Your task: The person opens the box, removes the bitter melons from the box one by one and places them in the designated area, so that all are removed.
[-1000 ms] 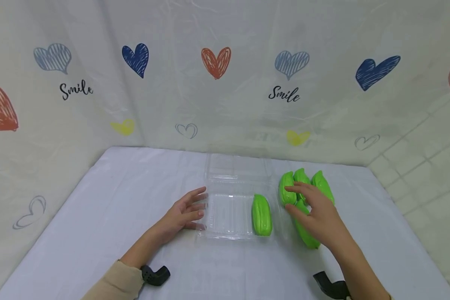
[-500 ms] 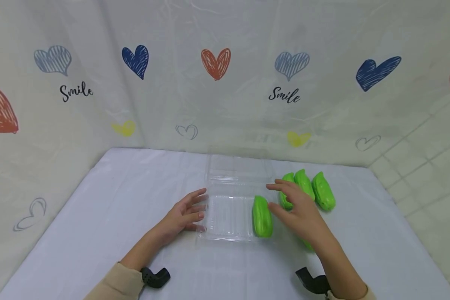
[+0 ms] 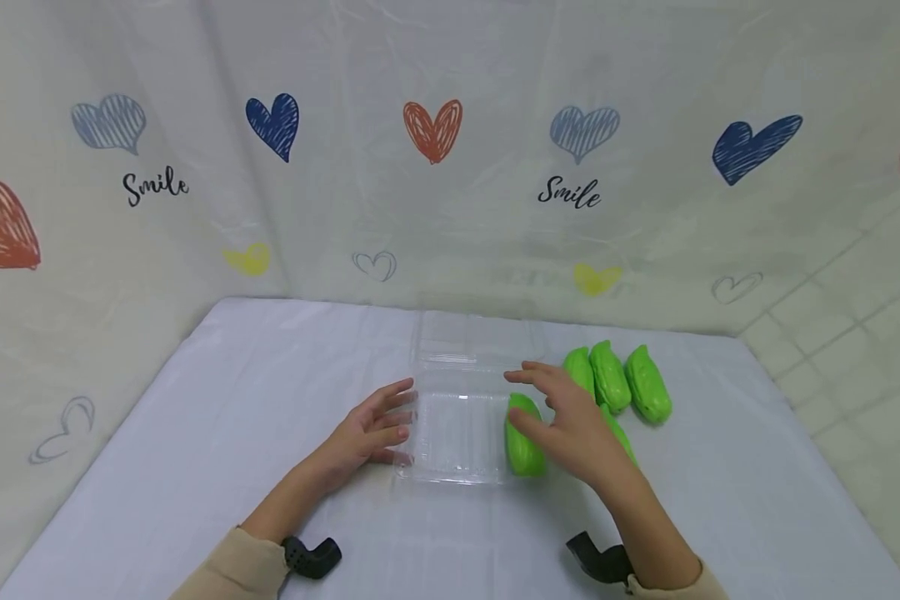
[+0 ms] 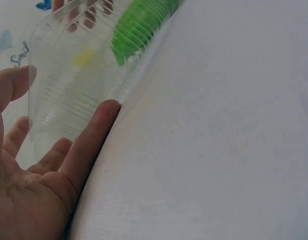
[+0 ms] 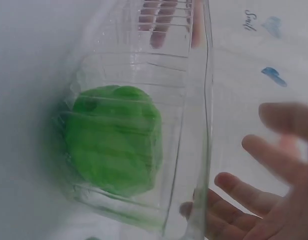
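A clear plastic hinged box (image 3: 457, 437) lies on the white-covered table with its lid (image 3: 472, 337) folded back. One bright green, ridged, elongated fruit-like piece (image 3: 523, 458) sits along the right side inside; through the wall its rounded end (image 5: 114, 145) shows in the right wrist view. My left hand (image 3: 363, 429) rests against the box's left wall, fingers extended and touching the plastic (image 4: 69, 95). Over the box's right side my right hand (image 3: 570, 425) hovers with fingers spread and nothing in them, partly covering the piece inside.
Several similar green pieces (image 3: 610, 375) lie right of the box, one partly behind the right hand. A white curtain (image 3: 495, 225) printed with hearts rises behind the table. Black devices (image 3: 311, 557) are strapped to both wrists.
My right hand has moved left from above the loose green pieces to above the box's right side, uncovering more of them. The left hand and the box have stayed put.
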Demonstrator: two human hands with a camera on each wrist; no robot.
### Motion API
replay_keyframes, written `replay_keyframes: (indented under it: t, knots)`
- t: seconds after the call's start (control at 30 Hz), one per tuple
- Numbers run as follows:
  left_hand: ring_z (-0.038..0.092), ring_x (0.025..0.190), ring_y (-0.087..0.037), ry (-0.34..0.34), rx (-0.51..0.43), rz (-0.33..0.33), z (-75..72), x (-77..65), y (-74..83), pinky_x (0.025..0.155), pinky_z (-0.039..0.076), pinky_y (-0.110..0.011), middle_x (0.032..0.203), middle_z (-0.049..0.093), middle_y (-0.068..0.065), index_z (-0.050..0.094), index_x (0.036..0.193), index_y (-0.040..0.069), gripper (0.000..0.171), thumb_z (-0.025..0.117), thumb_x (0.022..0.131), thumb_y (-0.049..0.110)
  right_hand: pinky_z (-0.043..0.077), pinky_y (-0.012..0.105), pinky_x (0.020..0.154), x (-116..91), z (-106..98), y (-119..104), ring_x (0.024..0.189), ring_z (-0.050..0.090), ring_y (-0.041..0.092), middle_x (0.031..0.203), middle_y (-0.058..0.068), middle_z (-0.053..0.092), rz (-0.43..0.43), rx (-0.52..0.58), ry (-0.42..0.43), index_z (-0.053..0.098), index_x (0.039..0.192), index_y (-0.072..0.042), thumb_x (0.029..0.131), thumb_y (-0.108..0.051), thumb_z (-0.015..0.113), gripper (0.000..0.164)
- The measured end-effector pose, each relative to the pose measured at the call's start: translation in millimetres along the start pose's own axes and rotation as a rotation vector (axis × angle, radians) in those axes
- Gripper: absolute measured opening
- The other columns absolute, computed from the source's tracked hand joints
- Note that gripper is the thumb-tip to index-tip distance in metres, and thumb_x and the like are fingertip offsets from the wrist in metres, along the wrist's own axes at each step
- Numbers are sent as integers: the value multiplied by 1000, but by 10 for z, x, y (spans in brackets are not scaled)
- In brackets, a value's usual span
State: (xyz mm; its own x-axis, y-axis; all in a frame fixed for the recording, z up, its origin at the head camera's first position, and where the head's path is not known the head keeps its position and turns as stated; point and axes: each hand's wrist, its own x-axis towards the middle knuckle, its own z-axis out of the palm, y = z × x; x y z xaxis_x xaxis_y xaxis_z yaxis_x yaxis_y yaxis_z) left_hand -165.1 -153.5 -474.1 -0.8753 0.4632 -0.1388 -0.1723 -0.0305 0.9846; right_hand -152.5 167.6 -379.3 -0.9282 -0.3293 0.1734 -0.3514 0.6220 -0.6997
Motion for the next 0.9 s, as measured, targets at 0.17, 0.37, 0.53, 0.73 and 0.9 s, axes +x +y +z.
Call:
replay_keyframes:
  t: [0.17, 0.37, 0.53, 0.73, 0.9]
  knots:
    - [33, 146, -33, -3, -3, -7, 28, 9, -6, 90, 57, -46, 161, 29, -3, 28, 157, 28, 69, 60, 99, 10, 46, 57, 102, -16, 77, 9, 139, 45, 33, 151, 7, 47, 11, -48, -45, 61, 134, -26, 92, -30, 70, 43]
    - [33, 146, -33, 0, -2, 1, 28, 6, 4, 90, 57, -46, 162, 28, -3, 28, 157, 27, 69, 60, 99, 9, 45, 57, 103, -12, 171, 23, 136, 47, 34, 148, 8, 49, -30, -70, -73, 62, 132, -24, 91, -28, 72, 43]
    - [33, 146, -36, -3, 1, 11, 20, -1, -3, 89, 57, -47, 162, 27, -6, 26, 158, 25, 70, 59, 99, 8, 50, 52, 99, -4, 215, 10, 130, 54, 32, 146, 8, 51, -58, -54, -55, 64, 131, -19, 90, -20, 71, 42]
    - [35, 145, -34, 2, 10, 6, 34, -13, 36, 90, 57, -46, 162, 28, -5, 27, 157, 26, 69, 60, 99, 9, 58, 40, 89, 18, 276, 29, 117, 64, 34, 145, 13, 51, -89, -4, -80, 64, 129, -14, 81, 18, 56, 58]
    - [35, 145, -34, -3, 8, 5, 37, -16, 51, 90, 57, -46, 162, 28, -4, 27, 158, 27, 69, 59, 99, 9, 56, 42, 92, 25, 296, 31, 123, 60, 33, 148, 11, 49, -55, -96, -87, 64, 131, -18, 76, 17, 64, 65]
